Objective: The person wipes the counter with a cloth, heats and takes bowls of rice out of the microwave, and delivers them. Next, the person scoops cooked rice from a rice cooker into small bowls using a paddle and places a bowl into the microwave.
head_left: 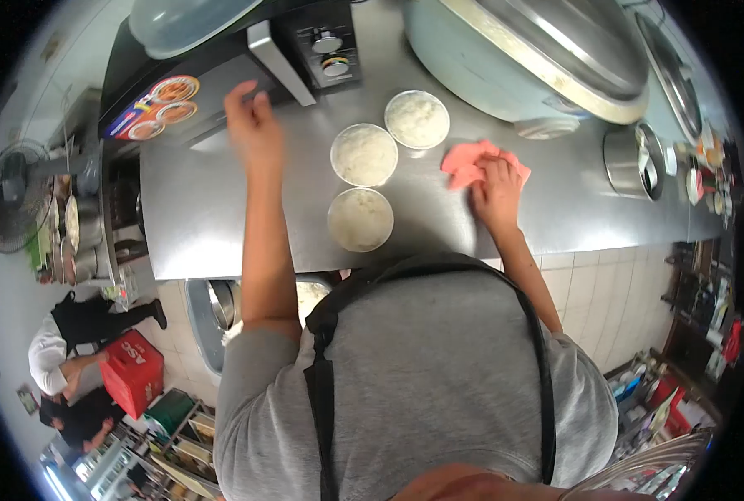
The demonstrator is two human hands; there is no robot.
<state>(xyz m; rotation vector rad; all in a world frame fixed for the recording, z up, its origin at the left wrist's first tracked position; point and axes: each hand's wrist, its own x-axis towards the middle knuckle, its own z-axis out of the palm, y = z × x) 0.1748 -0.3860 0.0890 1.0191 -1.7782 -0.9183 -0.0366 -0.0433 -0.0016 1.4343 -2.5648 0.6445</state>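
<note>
My right hand (497, 190) presses down on a crumpled pink cloth (465, 160) on the steel counter, fingers bent over it. My left hand (255, 129), slightly blurred, is raised near the microwave oven's handle (278, 60) but seems apart from it. Nothing shows in that hand, and its fingers are loosely apart. Between my hands are three round bowls of white rice: a front bowl (361, 220), a middle bowl (364, 155) and a back bowl (417, 119). They sit close together in a slanting row.
A large pale-green rice cooker (472, 58) with a metal lid stands at the back. At the right is a steel pot (626, 163) with utensils. A clear plastic tub (188, 21) tops the microwave. Two people are at lower left, near a red box (131, 373).
</note>
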